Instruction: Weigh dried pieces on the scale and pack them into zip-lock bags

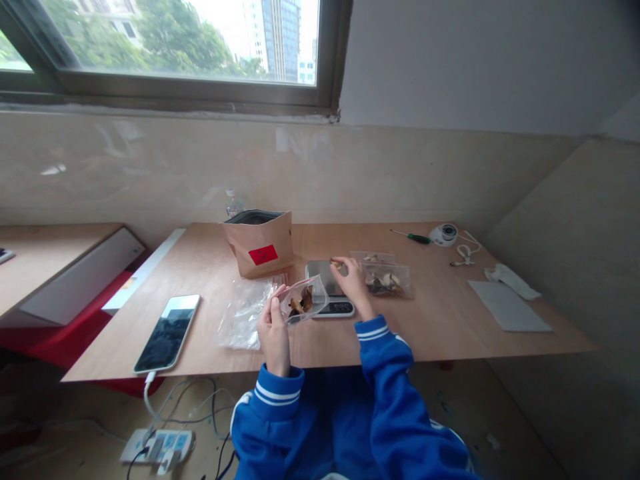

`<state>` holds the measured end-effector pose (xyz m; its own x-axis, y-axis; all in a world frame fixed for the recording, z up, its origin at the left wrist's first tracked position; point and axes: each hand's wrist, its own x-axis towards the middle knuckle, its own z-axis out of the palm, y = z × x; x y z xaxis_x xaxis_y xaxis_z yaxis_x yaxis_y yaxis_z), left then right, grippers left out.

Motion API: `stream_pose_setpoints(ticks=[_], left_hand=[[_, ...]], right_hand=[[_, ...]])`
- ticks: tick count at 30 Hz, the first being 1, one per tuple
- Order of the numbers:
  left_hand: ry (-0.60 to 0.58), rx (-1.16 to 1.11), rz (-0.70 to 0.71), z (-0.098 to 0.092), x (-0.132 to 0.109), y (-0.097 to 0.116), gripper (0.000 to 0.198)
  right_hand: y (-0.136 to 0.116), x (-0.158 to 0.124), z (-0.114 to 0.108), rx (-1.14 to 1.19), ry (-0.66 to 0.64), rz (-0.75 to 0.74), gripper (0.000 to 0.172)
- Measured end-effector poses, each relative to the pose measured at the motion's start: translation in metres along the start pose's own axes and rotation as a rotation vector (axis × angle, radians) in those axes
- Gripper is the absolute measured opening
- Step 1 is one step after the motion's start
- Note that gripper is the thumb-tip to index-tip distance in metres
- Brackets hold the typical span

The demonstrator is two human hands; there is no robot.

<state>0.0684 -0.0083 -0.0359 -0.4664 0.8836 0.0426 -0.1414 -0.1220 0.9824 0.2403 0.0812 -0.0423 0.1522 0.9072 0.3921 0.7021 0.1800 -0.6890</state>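
My left hand (276,335) grips the edge of a small clear zip bag (316,293), tilted above the table in front of the scale. Brown, dried-looking pieces (300,305) lie inside it. My right hand (353,280) hovers over the kitchen scale (320,268), thumb and fingertips pinching a small tan dried piece (338,265). The scale's metal plate is partly hidden by that hand and the bag; its dark control panel (341,308) faces me. Right of the scale lie two filled clear zip bags, a nearer one (387,280) and a farther one (373,257).
A brown paper pouch (263,247) with a red label stands open behind flat clear plastic bags (239,320). A charging phone (167,333) lies at the left front. Farther right are a screwdriver (417,237), a white dome camera (443,234) and white paper (510,307).
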Motion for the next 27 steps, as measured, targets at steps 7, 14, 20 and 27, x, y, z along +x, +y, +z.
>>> stream_pose_setpoints(ticks=[7, 14, 20, 27], left_hand=[[0.004, -0.036, -0.007, 0.005, 0.002, -0.002, 0.036], [0.011, -0.119, -0.07, 0.003, 0.003, 0.007, 0.033], [-0.066, -0.206, -0.234, -0.007, 0.01, 0.017, 0.035], [-0.203, -0.305, -0.364, -0.013, 0.006, 0.033, 0.041]], right_hand=[[-0.072, -0.02, -0.044, 0.311, -0.091, -0.22, 0.024], [-0.064, -0.035, -0.033, 0.453, -0.047, -0.134, 0.023], [-0.047, -0.048, -0.03, 0.729, -0.217, -0.044, 0.029], [-0.056, -0.056, -0.021, 0.798, -0.328, 0.124, 0.033]])
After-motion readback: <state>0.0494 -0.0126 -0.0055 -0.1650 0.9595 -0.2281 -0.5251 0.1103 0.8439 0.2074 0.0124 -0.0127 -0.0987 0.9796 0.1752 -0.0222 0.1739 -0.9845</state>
